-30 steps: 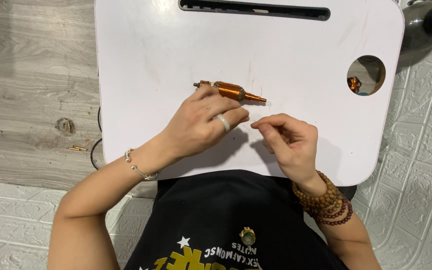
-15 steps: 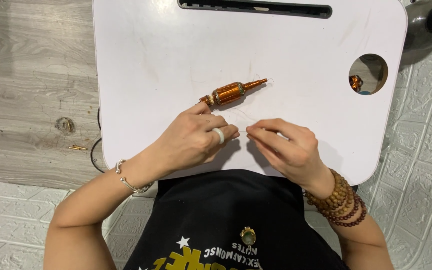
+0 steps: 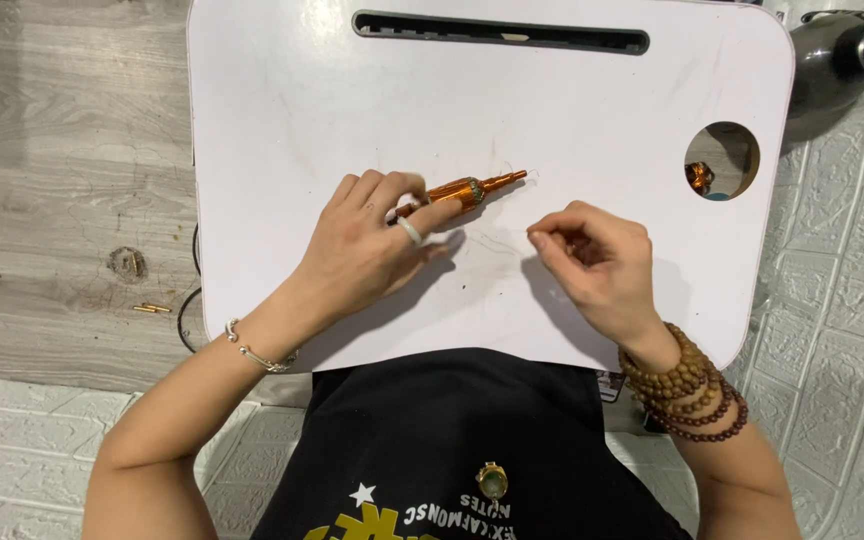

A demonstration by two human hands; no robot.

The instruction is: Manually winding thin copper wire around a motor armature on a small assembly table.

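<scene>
Your left hand (image 3: 372,245) lies near the middle of the white desk (image 3: 282,120), its fingers closed around the rear of an orange pen-shaped tool (image 3: 462,190). Only the front half of the tool shows: a ringed collar and a thin tip that points toward the desk's far right corner. The rest of the barrel is buried under your fingers, so its full length and how it ends cannot be made out. A silver ring (image 3: 409,232) sits on one finger and a thin silver bracelet (image 3: 257,352) circles that wrist at the desk's near edge.

Your right hand (image 3: 597,260) rests just apart from the tool's tip, nearer the desk's near right side, with thumb and forefinger pinched together. Whether anything sits between them cannot be told; it would be too small or fine to see. Faint thin lines on the desk between the two hands may be a thread or scratches; that is unclear too. Stacked brown bead bracelets (image 3: 687,390) cover the right wrist.

A long dark slot (image 3: 502,30) runs along the desk's far edge. A round hole (image 3: 722,160) near the right edge shows a small orange object below, mostly hidden. A dark metallic object (image 3: 842,55) beyond the far right corner is cut off by the frame.
</scene>
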